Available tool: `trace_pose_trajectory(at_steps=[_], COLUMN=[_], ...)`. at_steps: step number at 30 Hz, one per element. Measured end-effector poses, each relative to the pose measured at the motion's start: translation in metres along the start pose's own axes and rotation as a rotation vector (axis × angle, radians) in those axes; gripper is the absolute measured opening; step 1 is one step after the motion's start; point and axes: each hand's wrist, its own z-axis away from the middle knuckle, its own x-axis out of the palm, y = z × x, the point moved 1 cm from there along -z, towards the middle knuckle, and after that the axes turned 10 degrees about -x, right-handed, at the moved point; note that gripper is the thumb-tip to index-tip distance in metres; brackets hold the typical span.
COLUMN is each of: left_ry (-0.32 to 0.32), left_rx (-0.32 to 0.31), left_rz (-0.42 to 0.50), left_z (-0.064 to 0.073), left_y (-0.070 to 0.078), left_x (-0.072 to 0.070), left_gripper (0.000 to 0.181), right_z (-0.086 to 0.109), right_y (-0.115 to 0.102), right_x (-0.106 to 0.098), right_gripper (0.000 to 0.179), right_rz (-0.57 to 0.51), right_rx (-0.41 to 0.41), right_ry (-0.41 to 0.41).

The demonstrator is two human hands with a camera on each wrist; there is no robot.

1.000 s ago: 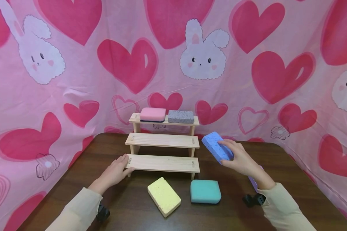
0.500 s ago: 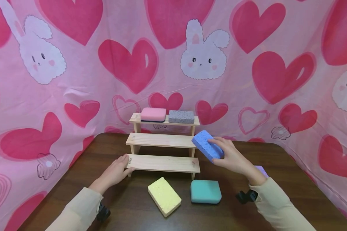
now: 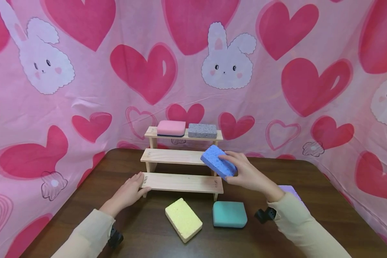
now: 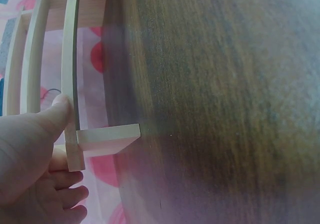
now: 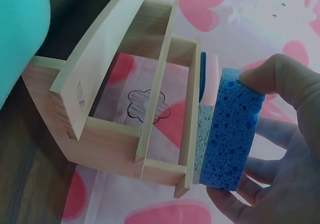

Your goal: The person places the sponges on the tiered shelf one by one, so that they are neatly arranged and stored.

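Nearest, on table (image 3: 142,233): yellow sponge (image 3: 183,219), teal sponge (image 3: 229,214). With left hand (image 3: 126,193), clamping fingers on bottom shelf (image 3: 182,182). With right hand (image 3: 248,174), pinching blue sponge (image 3: 214,160), tilted by middle shelf (image 3: 171,156): seemingly mid-placement, calling for levelling. Beyond, on top shelf (image 3: 151,132): pink sponge (image 3: 171,127), grey sponge (image 3: 202,130).

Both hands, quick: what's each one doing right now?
Left hand: holding the left end of the bottom shelf.
Right hand: holding the blue sponge.
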Motion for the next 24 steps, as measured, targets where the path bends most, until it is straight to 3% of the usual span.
trace_pose_trajectory(at_steps=[24], left_ry=[0.002], left_rx=[0.005], left_rz=[-0.005], left_z=[-0.001], left_y=[0.0], left_x=[0.001], left_gripper=[0.064], right_z=[-0.042], right_y=[-0.01], right_x=[0.022], right_gripper=[0.073], right_rz=[-0.057], right_rx=[-0.067], right_ry=[-0.141])
